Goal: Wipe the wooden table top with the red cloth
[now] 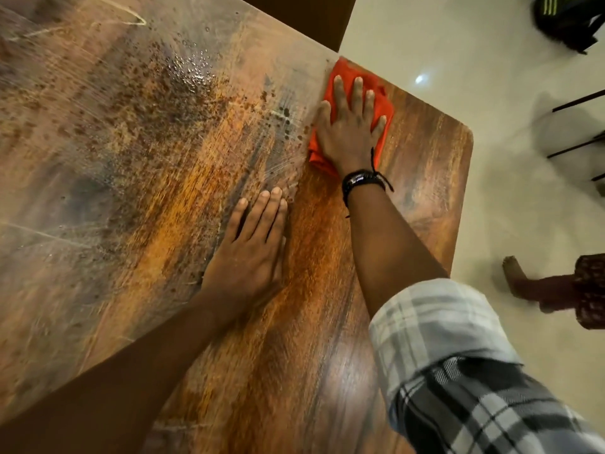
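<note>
The wooden table top (137,178) fills most of the view, wet and streaked with droplets and brown specks on its left and middle. A folded red cloth (381,101) lies near the far right edge of the table. My right hand (350,126) presses flat on the cloth with fingers spread, a black band on its wrist. My left hand (252,250) rests flat on the bare wood nearer to me, fingers together, holding nothing. The strip of wood right of the cloth looks darker and cleaner.
The table's rounded right corner (465,132) borders a pale tiled floor (491,93). Another person's foot and patterned clothing (576,290) stand on the floor at right. Dark chair legs (579,126) and a black bag (566,21) are farther off.
</note>
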Demonstrator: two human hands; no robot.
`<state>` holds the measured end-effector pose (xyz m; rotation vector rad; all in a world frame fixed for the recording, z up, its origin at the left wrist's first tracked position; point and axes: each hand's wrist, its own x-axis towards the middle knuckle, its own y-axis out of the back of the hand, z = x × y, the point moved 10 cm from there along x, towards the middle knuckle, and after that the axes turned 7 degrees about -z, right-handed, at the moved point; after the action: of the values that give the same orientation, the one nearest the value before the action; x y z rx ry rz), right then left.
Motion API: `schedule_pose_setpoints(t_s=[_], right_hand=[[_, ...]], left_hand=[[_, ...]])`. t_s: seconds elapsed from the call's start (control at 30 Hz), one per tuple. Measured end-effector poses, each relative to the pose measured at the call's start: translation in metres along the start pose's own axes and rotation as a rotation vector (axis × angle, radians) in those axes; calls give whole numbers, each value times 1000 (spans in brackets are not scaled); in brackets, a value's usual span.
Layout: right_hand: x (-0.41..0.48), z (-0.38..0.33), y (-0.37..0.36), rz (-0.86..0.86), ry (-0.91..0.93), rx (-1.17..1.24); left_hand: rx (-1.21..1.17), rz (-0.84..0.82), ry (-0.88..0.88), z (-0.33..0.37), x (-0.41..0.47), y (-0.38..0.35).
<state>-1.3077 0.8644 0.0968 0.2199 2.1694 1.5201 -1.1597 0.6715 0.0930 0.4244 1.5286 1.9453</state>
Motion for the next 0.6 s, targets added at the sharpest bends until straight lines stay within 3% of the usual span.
schedule_pose_setpoints(t_s=[0.3,0.43,0.6], right_hand=[[-170,0,-56,62,48,-50],[-149,-3,-52,77,14,-56],[-57,-10,-25,88,-69,10]], left_hand=[[-193,20,-11,-4,-4,9],[-206,24,-7,-4,-2,10],[-202,21,4,-5,0,7]])
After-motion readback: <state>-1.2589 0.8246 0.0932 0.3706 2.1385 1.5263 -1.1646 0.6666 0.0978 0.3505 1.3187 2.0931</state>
